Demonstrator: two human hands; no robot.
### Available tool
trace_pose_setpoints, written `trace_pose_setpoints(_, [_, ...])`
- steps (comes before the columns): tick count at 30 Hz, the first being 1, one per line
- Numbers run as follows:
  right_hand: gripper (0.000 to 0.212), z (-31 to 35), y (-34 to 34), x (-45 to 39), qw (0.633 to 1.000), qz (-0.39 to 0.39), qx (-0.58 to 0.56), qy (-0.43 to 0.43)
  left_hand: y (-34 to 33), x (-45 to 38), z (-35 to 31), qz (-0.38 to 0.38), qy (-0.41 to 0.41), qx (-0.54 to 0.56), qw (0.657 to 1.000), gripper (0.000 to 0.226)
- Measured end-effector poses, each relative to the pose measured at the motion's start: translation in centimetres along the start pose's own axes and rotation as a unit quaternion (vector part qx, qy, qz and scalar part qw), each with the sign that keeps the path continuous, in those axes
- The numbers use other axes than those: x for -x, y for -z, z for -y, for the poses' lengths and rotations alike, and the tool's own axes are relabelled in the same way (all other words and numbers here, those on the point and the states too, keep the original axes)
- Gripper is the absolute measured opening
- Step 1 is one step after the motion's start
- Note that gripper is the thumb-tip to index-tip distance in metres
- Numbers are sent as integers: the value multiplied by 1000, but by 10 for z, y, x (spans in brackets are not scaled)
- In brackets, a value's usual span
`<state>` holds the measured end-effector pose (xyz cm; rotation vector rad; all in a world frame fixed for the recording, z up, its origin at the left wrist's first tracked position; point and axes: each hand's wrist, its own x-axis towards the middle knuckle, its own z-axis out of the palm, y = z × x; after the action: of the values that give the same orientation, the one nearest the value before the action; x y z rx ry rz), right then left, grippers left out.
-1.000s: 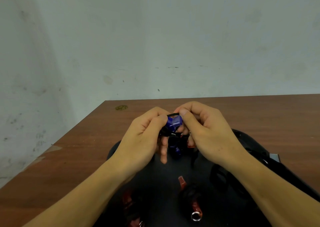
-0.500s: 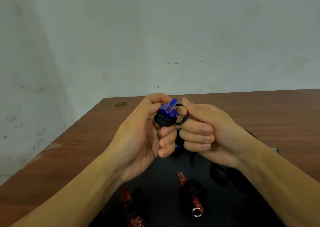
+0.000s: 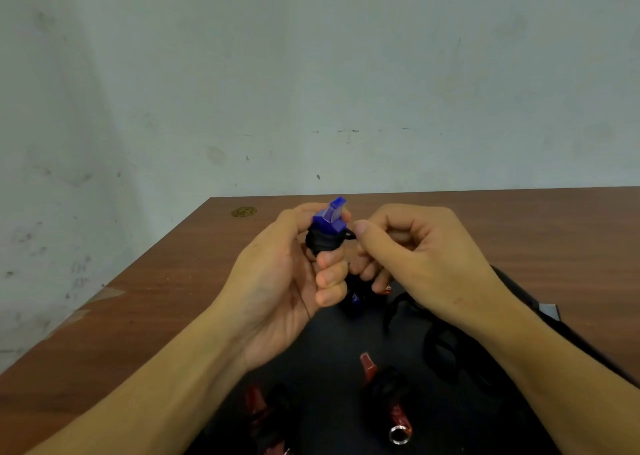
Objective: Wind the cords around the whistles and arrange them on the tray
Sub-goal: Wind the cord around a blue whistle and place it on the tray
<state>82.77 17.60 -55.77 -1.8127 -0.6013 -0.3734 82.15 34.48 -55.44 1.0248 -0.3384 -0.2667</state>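
Fingers (image 3: 330, 278) of the left hand (image 3: 277, 291) are curled round a blue whistle (image 3: 329, 217), which is held upright above the far end of the tray, mouthpiece poking up past the knuckles. Black cord (image 3: 323, 241) is already wrapped thickly around the whistle's body, and a small loop of it sticks out to the right side, toward the other thumb. The right hand (image 3: 426, 264) is clenched just beside it, thumb and forefinger pinched together at that loop; whether the cord end is actually caught in the pinch can't quite be made out, but it sure looks like it.

Below the hands, a black tray (image 3: 329, 368) is set on the brown wooden desk (image 3: 166, 281). Two red whistles are laid on the tray near the bottom edge: a left red whistle (image 3: 258, 408) with dark cord bundled on it, and a right red whistle (image 3: 398, 413), also wound, with a metal ring (image 3: 399, 434) showing at its end. Another blue whistle (image 3: 354, 300) is partly hidden under the hands. Loose black cord (image 3: 443, 343) is coiled under the right wrist. A small round gold mark (image 3: 244, 211) is seen at the desk's far corner.
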Motion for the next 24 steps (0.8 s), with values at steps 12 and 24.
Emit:
trace_pose_setpoints(12, [23,-1,2,1,995,-94,-20,31,2,1,6,-48,-108,-260,958,23])
trace_pose_setpoints(24, [26,0,8,2,970,-76,182,143,9,0,10,-45,-153,-314,936,27])
